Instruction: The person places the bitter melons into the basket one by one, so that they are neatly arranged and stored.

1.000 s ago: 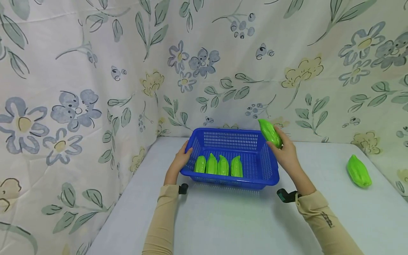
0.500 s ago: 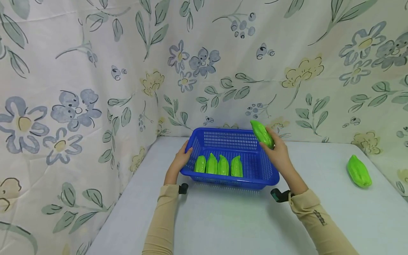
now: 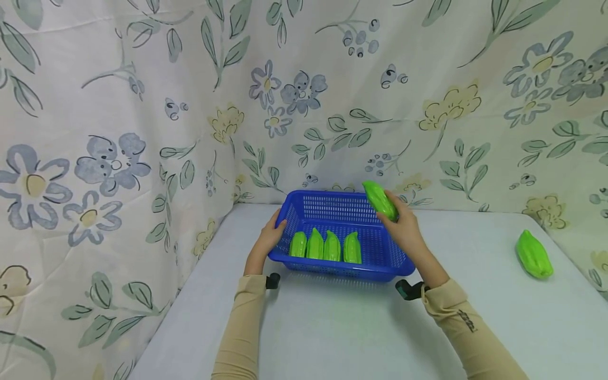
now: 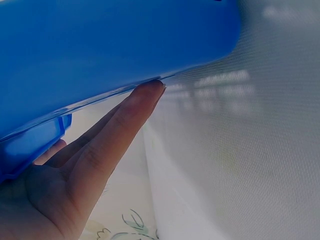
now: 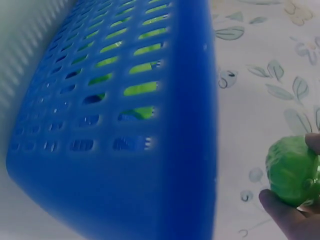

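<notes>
A blue plastic basket [image 3: 342,271] with slotted walls sits near the back of the table. Several bright green bitter melons [image 3: 332,247] stand in a row along its near left side. My left hand [image 3: 268,240] holds the basket's left end, and the left wrist view shows a fingertip against the blue plastic. Over the basket's right half, my right hand [image 3: 404,227] grips another green bitter melon [image 3: 380,201], its pointed end up and to the left. The right wrist view catches that melon's rounded, bumpy end [image 5: 290,170] between thumb and fingers.
One more green bitter melon [image 3: 534,255] lies on the white table [image 3: 342,332] at the right. A floral curtain [image 3: 304,105] hangs behind the table and along its left side.
My right hand has moved left with the bitter melon, from the basket's right rim to over its inside. The left hand and the basket stay put.
</notes>
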{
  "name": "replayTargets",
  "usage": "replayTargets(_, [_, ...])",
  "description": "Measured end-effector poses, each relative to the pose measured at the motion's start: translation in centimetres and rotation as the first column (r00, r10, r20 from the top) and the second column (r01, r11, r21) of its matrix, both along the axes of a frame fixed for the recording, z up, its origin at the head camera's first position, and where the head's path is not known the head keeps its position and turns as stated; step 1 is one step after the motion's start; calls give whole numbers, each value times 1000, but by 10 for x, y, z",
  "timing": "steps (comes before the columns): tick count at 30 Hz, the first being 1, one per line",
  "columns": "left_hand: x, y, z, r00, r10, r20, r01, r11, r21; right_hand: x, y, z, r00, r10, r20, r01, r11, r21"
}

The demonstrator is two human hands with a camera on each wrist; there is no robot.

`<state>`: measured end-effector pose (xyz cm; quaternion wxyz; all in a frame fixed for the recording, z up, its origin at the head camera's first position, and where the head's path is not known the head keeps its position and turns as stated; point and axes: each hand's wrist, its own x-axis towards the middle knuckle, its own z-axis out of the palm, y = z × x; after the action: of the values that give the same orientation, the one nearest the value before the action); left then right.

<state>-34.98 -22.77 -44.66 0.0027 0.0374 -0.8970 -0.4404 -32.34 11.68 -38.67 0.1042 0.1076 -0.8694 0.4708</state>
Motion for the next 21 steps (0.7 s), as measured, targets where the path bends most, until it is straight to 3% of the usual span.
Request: replayTargets(21, [-1, 0, -1, 1000, 2, 1, -2, 1000, 8, -1, -14, -4, 999, 42, 29, -45, 995, 85])
